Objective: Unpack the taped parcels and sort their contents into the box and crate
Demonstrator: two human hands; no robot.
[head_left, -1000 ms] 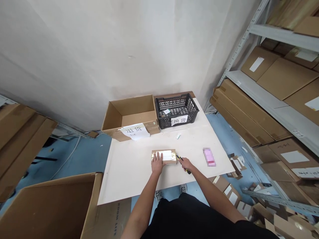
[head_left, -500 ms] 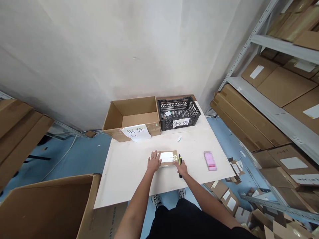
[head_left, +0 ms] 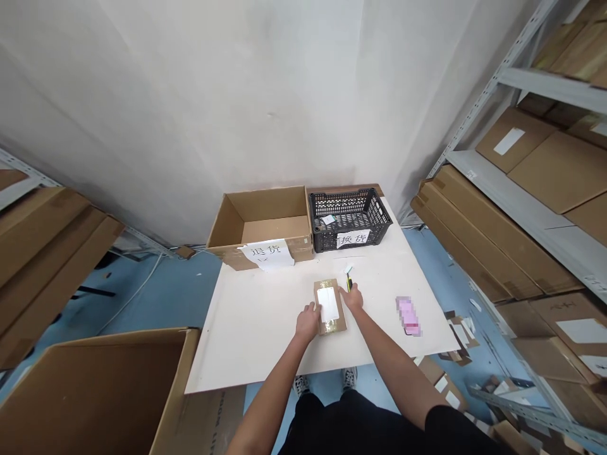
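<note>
A small flat cardboard box (head_left: 340,323) lies on the white table, its long side pointing away from me. It has a white label (head_left: 328,304) on top and shiny tape across both ends. My left hand (head_left: 308,320) grips the box's left edge near the close end. In my right hand (head_left: 352,297) is a yellow and black utility knife (head_left: 349,283), pointing away from me; this hand is also against the box's right edge. Whether the blade is out is too small to tell.
Along the table's back stand an open cardboard box (head_left: 302,248) with a paper sign and a black plastic crate (head_left: 327,241). A small white packet (head_left: 348,269) lies before the crate. A blurred pink object (head_left: 408,316) is at right. Shelves (head_left: 559,88) with cartons rise beyond.
The small box has turned from lying crosswise to pointing away from me. Both hands have moved with it, the right one to its far right side with the knife still held.
</note>
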